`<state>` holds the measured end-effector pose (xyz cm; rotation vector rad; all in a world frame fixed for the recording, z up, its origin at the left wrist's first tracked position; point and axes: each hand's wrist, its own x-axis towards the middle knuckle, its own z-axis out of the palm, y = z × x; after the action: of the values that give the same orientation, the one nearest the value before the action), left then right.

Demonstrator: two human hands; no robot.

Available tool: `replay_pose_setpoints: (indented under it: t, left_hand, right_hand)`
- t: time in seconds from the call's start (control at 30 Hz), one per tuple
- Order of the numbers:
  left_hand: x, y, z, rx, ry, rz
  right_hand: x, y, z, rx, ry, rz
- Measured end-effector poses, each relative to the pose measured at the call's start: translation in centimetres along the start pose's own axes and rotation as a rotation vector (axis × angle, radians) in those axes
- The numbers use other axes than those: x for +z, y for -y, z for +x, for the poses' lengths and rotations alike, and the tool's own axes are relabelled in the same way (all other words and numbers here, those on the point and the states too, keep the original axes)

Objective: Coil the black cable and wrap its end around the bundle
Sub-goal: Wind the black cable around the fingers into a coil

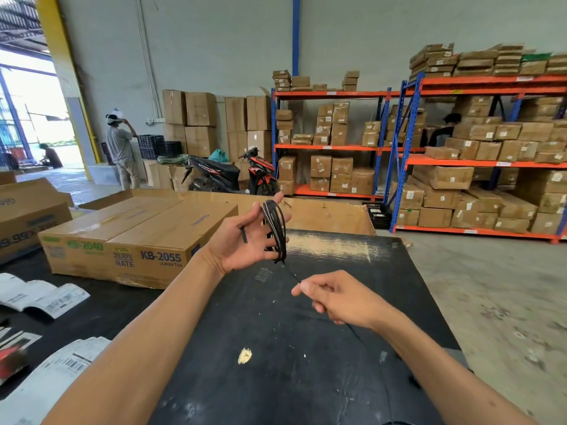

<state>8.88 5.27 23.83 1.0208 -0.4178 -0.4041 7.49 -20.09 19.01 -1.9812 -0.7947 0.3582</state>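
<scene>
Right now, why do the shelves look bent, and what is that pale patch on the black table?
Head view: the wide lens bows the shelves and walls near the edges; the pale patch is glare on the table, probably from the blown-out white doorway at left; the cable looped round the left hand looks sharp, while the strand pinched by the right hand nearly vanishes against the dark tabletop.

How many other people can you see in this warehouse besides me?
3, possibly more hidden. A standing person in a white cap by the yellow doorway, a crouching person outside beyond it, and a dark-haired person behind the shelving on the right.
</scene>
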Motion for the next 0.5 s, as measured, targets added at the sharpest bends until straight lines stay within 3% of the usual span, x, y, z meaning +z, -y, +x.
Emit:
replay_pose_setpoints:
  t: [0.23,0.33,0.5]
  left_hand:
    - [-1.5,2.3,-1.3,-0.196,-0.22,0.204]
    - [-0.8,3.4,-1.4,-0.344,-0.171,0.274]
    - [1.6,4.9,-1.4,-0.583,0.05,0.386]
  right_hand:
    - [-3.5,4.7,-0.1,-0.007,-0.022,-0.097]
    - [-4.8,6.2,0.7,-0.005,-0.058,-0.107]
    - [-6.5,7.1,2.1,-0.064,-0.186,-0.124]
